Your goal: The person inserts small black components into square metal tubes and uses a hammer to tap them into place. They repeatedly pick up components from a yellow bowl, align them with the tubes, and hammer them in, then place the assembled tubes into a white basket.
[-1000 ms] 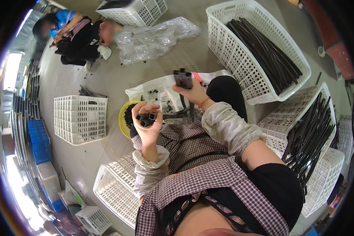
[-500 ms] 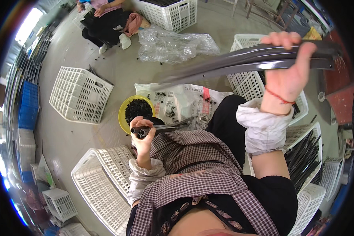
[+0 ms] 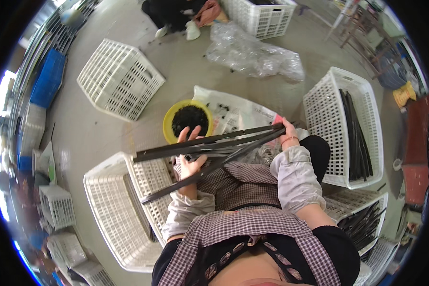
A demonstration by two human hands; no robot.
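My right hand [image 3: 289, 134] is closed around one end of several long, dark, narrow strips [image 3: 224, 138]. They slope down to the left across my lap, with one lower strip [image 3: 171, 190] splayed apart from the others. Under and between them, my left hand [image 3: 191, 167] has its fingers raised and spread around a bunch of dark tubes, the thumb lying against it. The long strips partly hide the left palm. Just beyond that hand, a yellow bowl [image 3: 168, 125] holds small black pieces. A checked apron [image 3: 238, 183] covers my lap.
A printed white sack [image 3: 243, 107] lies in front with small black parts on it. White crates stand at left [image 3: 93, 190], far left [image 3: 109, 71] and right [image 3: 319, 128], the right one holding dark strips. Clear plastic sheeting [image 3: 257, 52] and part of another person [image 3: 174, 16] are farther off.
My right hand has come down from the raised upper right to beside my lap, bringing the strips across my left hand. Left-hand fingers have spread. The whole view has shifted.
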